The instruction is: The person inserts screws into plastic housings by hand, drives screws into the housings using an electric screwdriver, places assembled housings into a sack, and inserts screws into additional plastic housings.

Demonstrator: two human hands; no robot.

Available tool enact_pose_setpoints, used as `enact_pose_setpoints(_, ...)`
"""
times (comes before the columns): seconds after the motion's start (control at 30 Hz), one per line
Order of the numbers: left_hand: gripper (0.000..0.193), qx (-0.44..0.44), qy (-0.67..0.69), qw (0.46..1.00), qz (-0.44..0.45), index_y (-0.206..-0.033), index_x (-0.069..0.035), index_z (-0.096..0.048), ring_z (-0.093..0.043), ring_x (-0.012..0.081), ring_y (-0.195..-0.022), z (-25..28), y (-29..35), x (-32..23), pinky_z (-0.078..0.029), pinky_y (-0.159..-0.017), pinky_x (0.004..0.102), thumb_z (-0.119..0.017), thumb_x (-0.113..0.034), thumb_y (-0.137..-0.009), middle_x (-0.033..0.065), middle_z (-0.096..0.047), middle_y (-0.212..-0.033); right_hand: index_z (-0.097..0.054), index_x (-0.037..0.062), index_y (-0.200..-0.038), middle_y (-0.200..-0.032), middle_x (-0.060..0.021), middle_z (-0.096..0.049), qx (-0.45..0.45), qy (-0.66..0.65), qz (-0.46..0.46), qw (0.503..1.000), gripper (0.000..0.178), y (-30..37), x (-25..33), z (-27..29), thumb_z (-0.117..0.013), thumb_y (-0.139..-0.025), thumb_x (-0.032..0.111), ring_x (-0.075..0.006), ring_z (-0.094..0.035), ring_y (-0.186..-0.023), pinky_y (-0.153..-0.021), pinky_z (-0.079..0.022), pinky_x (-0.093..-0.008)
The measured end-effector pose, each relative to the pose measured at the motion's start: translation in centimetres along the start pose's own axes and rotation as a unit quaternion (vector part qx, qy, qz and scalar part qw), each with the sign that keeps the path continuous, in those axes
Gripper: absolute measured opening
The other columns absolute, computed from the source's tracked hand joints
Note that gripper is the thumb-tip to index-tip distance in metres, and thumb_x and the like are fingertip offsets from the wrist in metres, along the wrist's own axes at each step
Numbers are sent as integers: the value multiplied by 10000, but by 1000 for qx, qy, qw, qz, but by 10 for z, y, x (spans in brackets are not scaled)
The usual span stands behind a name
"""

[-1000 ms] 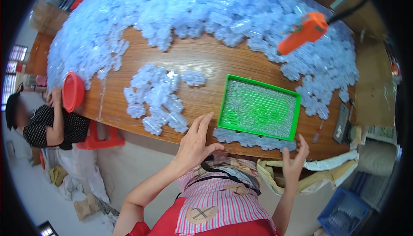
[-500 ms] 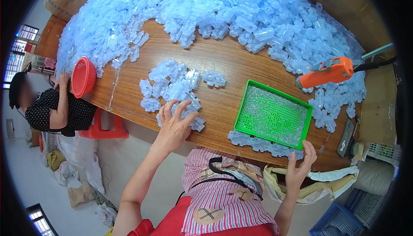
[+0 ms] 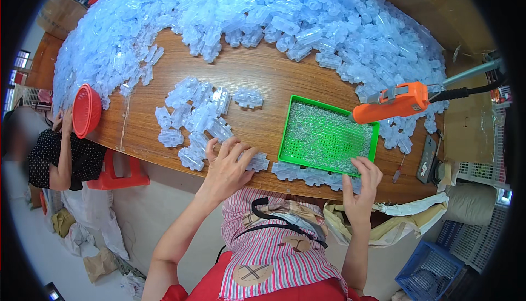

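My left hand is closed on a clear plastic piece, its thumb and fingers on either side, at the table's near edge. Left of it lies a loose cluster of the same clear plastic pieces. A row of joined or touching pieces runs along the near side of the green tray, which holds many tiny silver metal parts. At the tray's near right corner, my right hand has its thumb and fingers apart, fingertips at the rim and thumb close to the row's end.
An orange power screwdriver hangs on an arm over the tray's right side. A huge heap of clear pieces covers the far table. A red basket stands left, beside a co-worker. A phone and small screwdriver lie right.
My left hand has slid a clear piece away from the cluster, rightward to the row. My right fingertips have risen a little to the tray's rim. The whole view has shifted slightly.
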State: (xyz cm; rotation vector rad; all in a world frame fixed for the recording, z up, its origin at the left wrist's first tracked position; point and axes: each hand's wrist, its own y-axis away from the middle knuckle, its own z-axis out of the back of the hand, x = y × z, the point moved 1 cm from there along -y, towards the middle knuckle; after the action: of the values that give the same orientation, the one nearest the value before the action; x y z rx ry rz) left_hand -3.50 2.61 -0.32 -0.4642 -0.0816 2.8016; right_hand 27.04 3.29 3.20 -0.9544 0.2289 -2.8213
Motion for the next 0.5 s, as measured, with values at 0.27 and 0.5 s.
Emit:
enact_pose_setpoints(0.27,628,58,35,998,13,-1232,-152,-535,-407,243,-1202,15,-6,-10,-185,-1029,510,-778,-285,-669,32,-517,-1176,-532,17,-1216,-1166,-168,-561,104,-40,13,994,414,-43,-5,-38,-630,-817,68,-339,-477,-1133,-958,-395,-435)
enact_pose_setpoints(0.5,380,-31,359,924,132,-1189,-34,-561,-540,249,-1053,22,-24,-21,-429,-925,347,-669,-91,-830,96,-587,-1104,-487,-17,-1249,-1129,-178,-498,92,44,56,993,629,-79,28,-88,-771,-718,168,-348,-472,-1058,-924,-413,-411)
